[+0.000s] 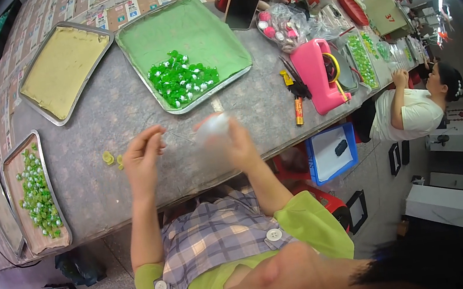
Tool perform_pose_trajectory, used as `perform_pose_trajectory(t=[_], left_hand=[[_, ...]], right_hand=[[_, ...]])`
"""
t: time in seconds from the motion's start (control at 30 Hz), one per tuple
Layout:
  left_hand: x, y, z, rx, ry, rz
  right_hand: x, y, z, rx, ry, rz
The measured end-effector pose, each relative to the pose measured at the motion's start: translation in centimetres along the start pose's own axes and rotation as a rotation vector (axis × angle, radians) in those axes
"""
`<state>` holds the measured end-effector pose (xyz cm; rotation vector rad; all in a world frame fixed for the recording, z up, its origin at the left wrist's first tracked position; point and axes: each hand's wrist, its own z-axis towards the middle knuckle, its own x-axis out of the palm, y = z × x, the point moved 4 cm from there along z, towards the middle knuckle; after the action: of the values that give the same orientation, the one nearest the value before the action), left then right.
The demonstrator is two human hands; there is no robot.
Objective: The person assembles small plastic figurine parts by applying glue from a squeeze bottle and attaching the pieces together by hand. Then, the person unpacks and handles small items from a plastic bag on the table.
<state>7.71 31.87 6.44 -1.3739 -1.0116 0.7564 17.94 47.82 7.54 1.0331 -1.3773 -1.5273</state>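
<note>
Work is partly done, judging by the layout on the worktop point(104, 199). The green tray point(187, 30) carries a heap of green-and-white pieces point(182, 81) in its near part; the rest of its surface is bare, so there appears to be room for more. The left tray point(54, 242) holds a second batch, lighter green and white pieces point(38, 196). The yellow tray point(65, 67) bears no pieces and appears unused.

A few yellow-green bits point(107, 157) lie loose on the worktop, just beside the left hand point(146, 146); judged outstanding. No target count is shown, so the remaining quantity cannot be determined.

Hands: the right hand point(239, 146) grasps a white item point(216, 128), blurred and of uncertain kind, above the worktop on the near side of the green tray. The left hand is raised apart from it, fingers curled and thumb near forefinger; whether anything small is pinched there cannot be told.

The pink dispenser point(316, 78) stands to the right, out of both hands.
</note>
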Motion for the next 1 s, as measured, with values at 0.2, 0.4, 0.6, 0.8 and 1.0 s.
perform_pose_trajectory(t=[0.2,0.4,0.6,0.8,1.0], left_hand=[[2.2,1.5,-1.5,-0.097,0.063,-0.180],[1.7,1.8,-2.8,-0.199,0.129,-0.381],[2.0,1.6,-2.7,-0.124,0.219,-0.333],[0.5,2.0,-2.8,-0.261,0.074,-0.726],[1.9,1.8,-3.4,-0.385,0.153,-0.977]], right_hand=[[3.7,1.5,-0.4,-0.148,0.079,-0.030],[2.9,1.8,-0.3,-0.044,0.083,-0.088],[2.8,1.2,-0.5,0.005,0.071,0.013],[0.5,1.6,-0.5,-0.114,-0.195,0.154],[-0.4,3.4,-1.1,-0.227,-0.419,0.187]])
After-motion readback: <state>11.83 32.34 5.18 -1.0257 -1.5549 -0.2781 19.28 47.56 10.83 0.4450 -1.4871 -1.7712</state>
